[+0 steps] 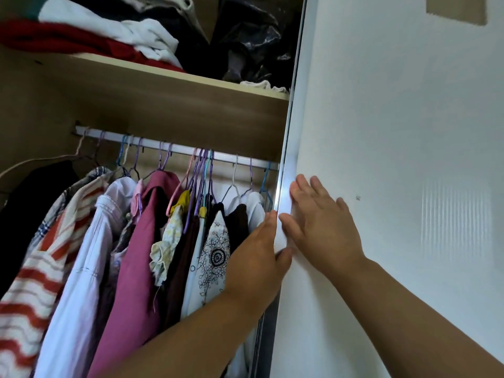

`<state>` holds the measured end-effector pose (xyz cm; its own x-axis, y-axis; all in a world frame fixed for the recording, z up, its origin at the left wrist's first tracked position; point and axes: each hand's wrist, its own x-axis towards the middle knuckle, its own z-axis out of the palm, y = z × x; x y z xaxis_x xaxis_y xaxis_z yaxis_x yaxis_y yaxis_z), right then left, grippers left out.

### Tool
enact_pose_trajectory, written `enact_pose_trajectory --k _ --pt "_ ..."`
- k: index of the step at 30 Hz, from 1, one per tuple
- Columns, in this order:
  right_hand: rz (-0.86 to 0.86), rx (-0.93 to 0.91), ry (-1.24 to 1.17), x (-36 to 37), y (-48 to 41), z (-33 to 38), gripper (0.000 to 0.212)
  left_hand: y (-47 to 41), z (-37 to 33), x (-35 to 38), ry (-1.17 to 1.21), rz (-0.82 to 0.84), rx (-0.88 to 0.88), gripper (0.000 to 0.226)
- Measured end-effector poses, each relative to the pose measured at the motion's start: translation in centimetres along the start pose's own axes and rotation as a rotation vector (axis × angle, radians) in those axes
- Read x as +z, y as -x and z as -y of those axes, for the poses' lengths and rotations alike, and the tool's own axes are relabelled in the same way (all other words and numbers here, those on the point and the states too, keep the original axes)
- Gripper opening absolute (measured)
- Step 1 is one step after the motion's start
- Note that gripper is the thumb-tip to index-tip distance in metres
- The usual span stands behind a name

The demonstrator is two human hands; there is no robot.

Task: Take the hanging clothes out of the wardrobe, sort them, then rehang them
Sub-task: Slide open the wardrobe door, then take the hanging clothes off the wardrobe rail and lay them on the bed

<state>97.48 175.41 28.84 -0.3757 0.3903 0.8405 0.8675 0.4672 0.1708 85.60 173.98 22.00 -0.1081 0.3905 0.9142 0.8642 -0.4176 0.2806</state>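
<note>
Several garments hang on coloured hangers from a metal rail (174, 147) inside the wardrobe: a red-and-white striped top (35, 268), a pale lilac shirt (81, 268), a magenta shirt (136, 255) and a white top with black floral print (214, 255). The white sliding door (395, 132) covers the right side. My left hand (256, 257) holds the door's metal edge, fingers behind it and thumb on the front. My right hand (321, 227) lies flat against the door face beside that edge, fingers straight.
A wooden shelf (177, 80) runs above the rail, carrying piled red and white clothes (109, 31) and a black plastic bag (253, 36). A dark garment (27, 214) hangs at the far left. The hangers crowd together near the rail's middle.
</note>
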Motion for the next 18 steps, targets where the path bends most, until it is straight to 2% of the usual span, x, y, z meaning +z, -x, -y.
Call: enact_pose_trajectory --k 8,13,18 --pt "-0.037 0.034 -0.074 0.1 0.3 0.7 0.063 0.2 -0.8 -1.2 0.022 0.082 -0.052 0.07" --pt "-0.054 0.06 -0.066 0.2 0.7 1.2 0.063 0.1 -1.0 -2.1 0.043 0.193 -0.069 0.071" --pt "-0.207 0.046 -0.062 0.7 1.7 3.3 0.051 2.0 0.7 -5.2 -0.01 0.269 -0.023 0.081"
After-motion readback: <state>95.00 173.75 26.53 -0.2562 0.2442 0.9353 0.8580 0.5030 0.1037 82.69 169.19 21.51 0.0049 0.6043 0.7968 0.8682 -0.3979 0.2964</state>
